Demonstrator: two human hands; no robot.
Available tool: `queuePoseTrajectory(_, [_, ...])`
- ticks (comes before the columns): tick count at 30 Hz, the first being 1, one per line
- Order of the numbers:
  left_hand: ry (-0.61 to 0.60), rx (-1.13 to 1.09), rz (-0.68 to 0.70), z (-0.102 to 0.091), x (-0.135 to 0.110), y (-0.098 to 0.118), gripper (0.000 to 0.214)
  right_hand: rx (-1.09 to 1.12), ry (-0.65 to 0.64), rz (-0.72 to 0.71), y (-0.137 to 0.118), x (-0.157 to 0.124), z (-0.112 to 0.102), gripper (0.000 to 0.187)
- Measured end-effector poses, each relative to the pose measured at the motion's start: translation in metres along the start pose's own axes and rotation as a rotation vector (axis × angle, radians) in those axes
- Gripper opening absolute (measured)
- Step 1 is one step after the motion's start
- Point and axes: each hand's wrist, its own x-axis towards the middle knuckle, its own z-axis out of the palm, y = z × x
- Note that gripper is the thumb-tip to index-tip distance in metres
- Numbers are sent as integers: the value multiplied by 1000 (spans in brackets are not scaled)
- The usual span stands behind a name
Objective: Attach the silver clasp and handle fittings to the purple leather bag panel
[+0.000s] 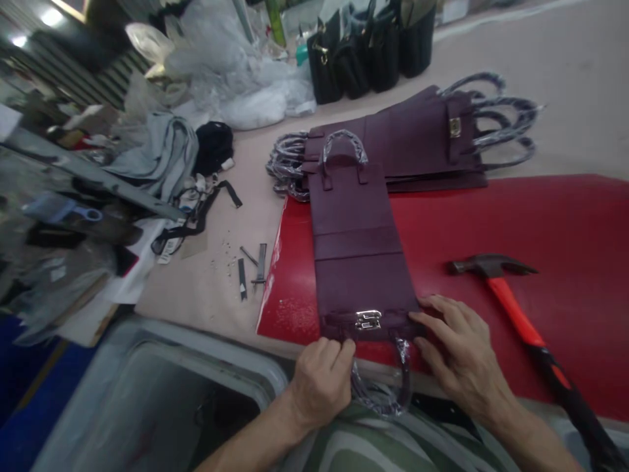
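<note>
Purple leather makes up the flat, unfolded handbag panel [356, 242] that runs from the middle of the frame down to the lower centre, lying lengthwise on a red mat [491, 223] spread over the beige surface [565, 65]. A silver clasp [368, 320] sits at the panel's near end, and a plastic-wrapped handle [388, 387] hangs off that end over the edge of the surface. The left hand [322, 380] is curled, its grip closed on the near edge of the panel just left of the clasp, beside the handle. The right hand [457, 347] lies with fingers spread apart and flat, pressing the panel's near right corner, just right of the clasp. A hammer [521, 314] with a red and black shaft lies on the mat to the right, apart from the right hand. Behind the panel, in the upper centre, is a stack of matching purple panels [417, 137] with wrapped handles. Black finished handbags [373, 52] stand upright at the top centre; their insides are not visible. At lower left is a grey bin [147, 393], its contents hidden in shadow. Small metal tools [253, 269] lie on the surface left of the mat.
</note>
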Motion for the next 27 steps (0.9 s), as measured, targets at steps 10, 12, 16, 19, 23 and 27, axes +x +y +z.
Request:
queuePoseTrajectory(10, [10, -88, -67, 1, -3, -2, 26, -9, 0, -30, 1, 4, 1, 23])
queuePoseTrajectory(12, [10, -101, -85, 0, -3, -1, 24, -15, -9, -28, 1, 3, 1, 25])
queuePoseTrajectory(16, [25, -84, -150, -1, 4, 0, 17, -42, -58, -25, 0, 4, 0, 33])
queuePoseTrajectory(19, [28, -52, -143, 0, 11, -1, 18, -47, -66, -28, -1, 5, -1, 33])
queuePoseTrajectory(23, [18, -52, -104, -1, 14, -3, 22, -27, -62, -22, -1, 6, -2, 31])
queuePoseTrajectory(27, [32, -56, -93, 0, 10, -5, 24, 15, -56, -3, 2, 6, -1, 27])
